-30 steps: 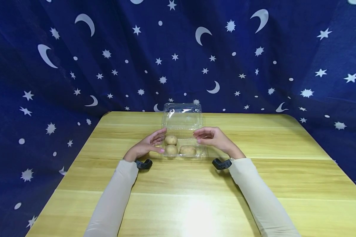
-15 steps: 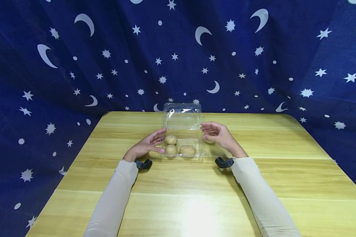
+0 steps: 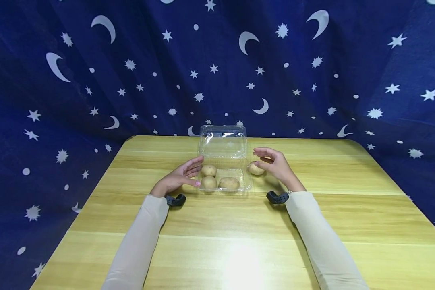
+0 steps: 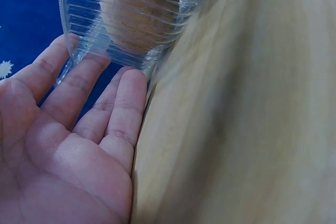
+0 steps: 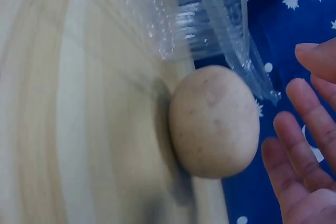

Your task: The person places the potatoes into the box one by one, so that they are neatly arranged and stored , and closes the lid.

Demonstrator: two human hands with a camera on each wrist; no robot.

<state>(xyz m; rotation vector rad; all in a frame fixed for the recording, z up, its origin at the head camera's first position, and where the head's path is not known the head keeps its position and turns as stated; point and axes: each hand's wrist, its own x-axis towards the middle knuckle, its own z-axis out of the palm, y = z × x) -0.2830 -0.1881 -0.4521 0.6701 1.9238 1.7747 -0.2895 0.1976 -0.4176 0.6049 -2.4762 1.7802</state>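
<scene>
A clear plastic box (image 3: 243, 177) lies on the table, its lid (image 3: 222, 145) tipped back. Inside are two round potatoes (image 3: 208, 183) on the left and a longer potato (image 3: 229, 183) at the front. Another potato (image 3: 256, 168) rests on the table just right of the box. My left hand (image 3: 179, 176) touches the box's left side with extended fingers, as the left wrist view shows at the fingertips (image 4: 94, 59). My right hand (image 3: 277, 165) is beside the outside potato, fingers loosely bent; in the right wrist view a gap separates the fingers (image 5: 296, 145) from the potato (image 5: 215, 121).
The wooden table (image 3: 217, 225) extends around the box on all sides. Behind it hangs a dark blue curtain (image 3: 217, 52) with moons and stars. A black wrist device (image 3: 175, 200) is on the left wrist, another (image 3: 277, 197) on the right.
My right hand has moved right, from over the box's right side to beside the outside potato, which the hand hid before and which now shows. The left hand has stayed in place.
</scene>
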